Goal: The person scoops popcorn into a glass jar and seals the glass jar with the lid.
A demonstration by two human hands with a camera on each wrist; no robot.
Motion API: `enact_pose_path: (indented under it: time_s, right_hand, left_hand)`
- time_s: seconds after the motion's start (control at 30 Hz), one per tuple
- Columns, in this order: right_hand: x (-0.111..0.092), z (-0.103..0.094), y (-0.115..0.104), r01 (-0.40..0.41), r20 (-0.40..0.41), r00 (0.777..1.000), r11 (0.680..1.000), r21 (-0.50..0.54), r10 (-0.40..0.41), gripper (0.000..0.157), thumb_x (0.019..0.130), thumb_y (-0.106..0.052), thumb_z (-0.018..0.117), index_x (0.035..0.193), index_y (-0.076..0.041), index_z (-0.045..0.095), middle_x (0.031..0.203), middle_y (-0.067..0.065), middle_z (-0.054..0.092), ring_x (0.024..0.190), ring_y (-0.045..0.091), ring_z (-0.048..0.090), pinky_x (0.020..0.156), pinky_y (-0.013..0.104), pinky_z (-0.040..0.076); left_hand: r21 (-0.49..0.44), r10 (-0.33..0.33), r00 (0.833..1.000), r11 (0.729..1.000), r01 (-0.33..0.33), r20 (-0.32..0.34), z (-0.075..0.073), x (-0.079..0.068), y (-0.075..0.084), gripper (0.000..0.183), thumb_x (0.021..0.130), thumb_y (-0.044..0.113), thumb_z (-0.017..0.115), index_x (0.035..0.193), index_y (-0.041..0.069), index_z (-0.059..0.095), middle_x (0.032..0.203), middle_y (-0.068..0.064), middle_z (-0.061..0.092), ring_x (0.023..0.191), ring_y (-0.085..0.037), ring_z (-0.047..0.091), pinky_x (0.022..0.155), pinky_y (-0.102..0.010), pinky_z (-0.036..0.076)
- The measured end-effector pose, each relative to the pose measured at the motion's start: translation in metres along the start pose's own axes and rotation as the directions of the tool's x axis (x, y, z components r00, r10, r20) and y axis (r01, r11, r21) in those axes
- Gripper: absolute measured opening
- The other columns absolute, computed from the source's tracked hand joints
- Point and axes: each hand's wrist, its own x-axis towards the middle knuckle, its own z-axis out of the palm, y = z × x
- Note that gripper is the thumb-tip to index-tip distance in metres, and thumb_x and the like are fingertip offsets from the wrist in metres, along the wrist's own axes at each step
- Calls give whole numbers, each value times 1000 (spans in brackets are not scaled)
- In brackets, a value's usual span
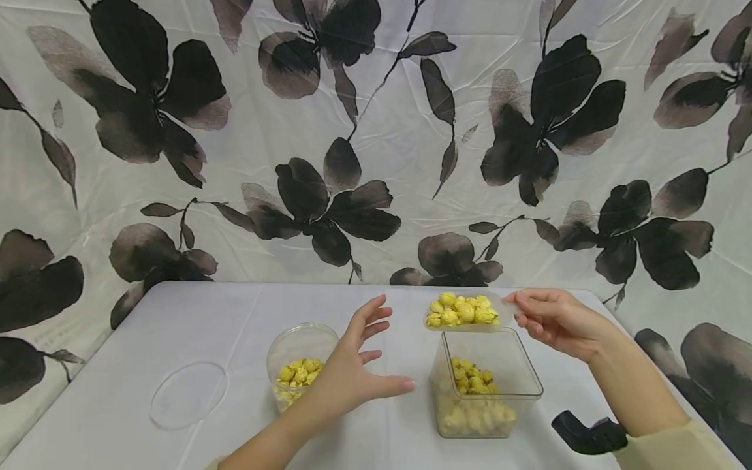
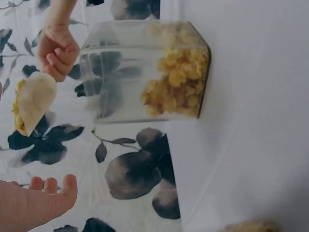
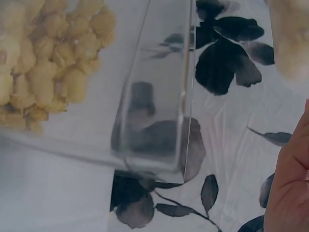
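My right hand (image 1: 561,320) pinches the handle end of a translucent white scoop (image 2: 37,99), heaped with yellow popcorn (image 1: 462,310). The scoop is raised near the back rim of a clear square container (image 1: 525,382), which has more popcorn in its lower part. My left hand (image 1: 358,375) hovers between that container and a clear round tub (image 1: 294,339), its fingers and thumb spread wide and holding nothing. Popcorn lies inside the round tub too, partly hidden behind the left hand and forearm. In the right wrist view, the square container's wall fills much of the picture.
A clear round lid (image 1: 189,395) lies flat on the white table (image 1: 247,431), left of the tub. Behind the table hangs a floral cloth (image 1: 388,130). A black curved device (image 1: 589,433) sits at the right wrist.
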Motion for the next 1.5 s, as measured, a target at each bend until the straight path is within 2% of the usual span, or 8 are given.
enact_pose_path:
  time_s: [0.1, 0.27, 0.37, 0.6, 0.7, 1.07, 1.3, 1.5]
  right_hand:
    - [3, 5, -1, -3, -1, 1000, 1000, -11, 3, 23, 98, -8, 46, 100, -6, 69, 77, 1, 67, 62, 3, 57, 56, 11, 46]
    - [7, 14, -2, -6, -7, 1000, 1000, -18, 6, 22, 97, -9, 48, 100, -6, 70, 77, 0, 66, 63, 4, 57, 56, 11, 46]
    - [8, 19, -3, -5, -21, 1000, 1000, -15, 5, 21, 97, -9, 49, 99, -7, 70, 76, 1, 66, 63, 4, 57, 55, 11, 45]
    - [14, 27, -2, 2, -28, 1000, 1000, -17, -2, 20, 96, -10, 50, 98, -7, 70, 76, 1, 65, 63, 4, 57, 55, 11, 45]
    - [18, 30, -1, 9, -34, 999, 1000, -21, -9, 19, 96, -10, 51, 98, -7, 70, 75, 1, 65, 63, 4, 57, 54, 11, 45]
    - [40, 57, -1, -1, -27, 1000, 1000, -9, 0, 13, 92, -12, 58, 93, -7, 70, 70, 1, 66, 58, 3, 57, 53, 10, 46]
    - [57, 72, 7, -25, -53, 998, 1000, -8, 25, 13, 92, -8, 57, 90, -8, 70, 66, 1, 65, 53, 3, 53, 51, 10, 43]
    - [70, 80, 16, -41, -49, 998, 999, -19, 40, 27, 96, -1, 46, 88, -9, 70, 65, 0, 64, 51, 3, 50, 49, 10, 41]
  left_hand:
    - [24, 29, 999, 999, -29, -17, -15, -5, 7, 102, 63, 12, 87, 143, 32, 26, 140, 5, 37, 129, -18, 37, 100, -47, 38]
    - [92, 177, 984, 980, -175, -21, -51, -12, 18, 103, 63, 6, 85, 144, 29, 25, 141, 2, 35, 130, -19, 36, 100, -49, 36]
    - [152, 212, 977, 967, -206, -26, -69, -16, 20, 103, 64, 7, 85, 144, 29, 25, 141, 3, 35, 130, -17, 36, 100, -48, 37]
    - [298, 186, 981, 941, -164, -49, -98, -26, 16, 100, 67, 14, 84, 145, 29, 23, 141, 1, 36, 130, -19, 36, 96, -24, 40]
    - [331, 170, 983, 933, -140, -63, -107, -29, 11, 100, 68, 15, 84, 146, 29, 23, 141, 0, 36, 130, -21, 35, 94, -19, 39]
    - [352, 48, 999, 935, -37, -23, -135, -37, -20, 108, 67, 15, 84, 149, 25, 14, 146, -12, 30, 132, -35, 27, 96, -61, 32]
    - [321, 68, 994, 943, -91, 81, -145, -38, -45, 117, 61, 7, 86, 149, 25, 11, 144, -16, 30, 129, -43, 28, 92, -60, 35]
    - [300, 71, 992, 949, -101, 108, -146, -38, -61, 117, 59, 5, 86, 149, 25, 14, 145, -20, 29, 128, -47, 28, 90, -55, 38]
